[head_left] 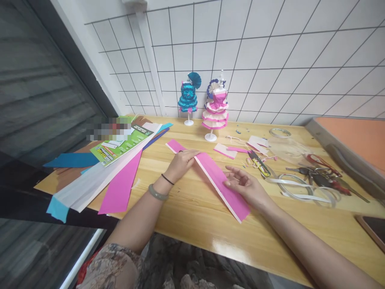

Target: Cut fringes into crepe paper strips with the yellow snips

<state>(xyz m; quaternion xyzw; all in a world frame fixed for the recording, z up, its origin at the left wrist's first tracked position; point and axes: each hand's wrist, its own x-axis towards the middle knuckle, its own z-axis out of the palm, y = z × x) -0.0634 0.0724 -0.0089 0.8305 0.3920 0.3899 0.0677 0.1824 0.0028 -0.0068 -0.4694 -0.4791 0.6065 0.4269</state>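
Note:
A long pink crepe paper strip (215,172) with a white border along one long edge slants across the wooden table in front of me. My left hand (183,160) is closed on its upper part, where the strip bends; a dark band and a pale bangle circle that wrist. The far end of the strip shows beyond those fingers. Beside the right edge of the lower part is my right hand (243,184), its fingers loosely spread and its thumb touching the paper. Whether any fingers go beneath the strip is hidden.
Folded crepe papers (120,188) and a green printed packet (120,144) lie left. A blue paper dress (188,98) and a pink-white one (215,114) stand on small stands. To the right are yellow-handled snips (259,164), tape rolls (294,186), keys (319,176) and a phone (373,228).

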